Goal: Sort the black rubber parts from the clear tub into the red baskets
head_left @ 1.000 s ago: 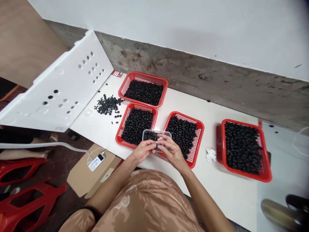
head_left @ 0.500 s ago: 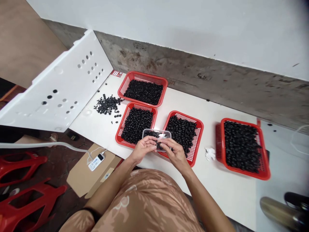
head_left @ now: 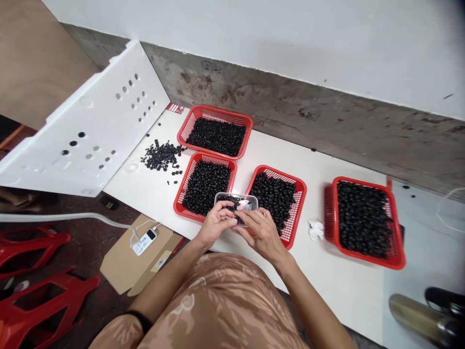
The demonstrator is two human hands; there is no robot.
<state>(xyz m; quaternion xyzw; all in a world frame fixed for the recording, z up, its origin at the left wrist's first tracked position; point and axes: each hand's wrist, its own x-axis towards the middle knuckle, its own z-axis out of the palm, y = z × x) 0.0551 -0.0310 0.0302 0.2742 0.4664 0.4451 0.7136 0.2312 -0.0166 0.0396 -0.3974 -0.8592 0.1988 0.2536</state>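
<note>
Both my hands meet over a small clear plastic tub (head_left: 236, 199) that holds black ring-shaped parts. My left hand (head_left: 215, 224) is closed in a pinch at the tub's near edge. My right hand (head_left: 258, 230) is closed too, its fingertips against those of the left; a small black part seems to sit between them, too small to name. The tub rests between two red mesh baskets (head_left: 180, 191) (head_left: 297, 213), both full of the same black rings.
Two more red baskets of black rings stand at the back (head_left: 189, 127) and at the right (head_left: 330, 213). A loose pile of black parts (head_left: 162, 157) lies left of them. A white perforated panel (head_left: 87, 131) leans at left. A crumpled white scrap (head_left: 315, 230), cardboard box (head_left: 134, 261) and red stools (head_left: 39, 300) are around.
My hands have stayed over the tub, with the fingers shifting slightly as they work a small part. The view has drifted a little.
</note>
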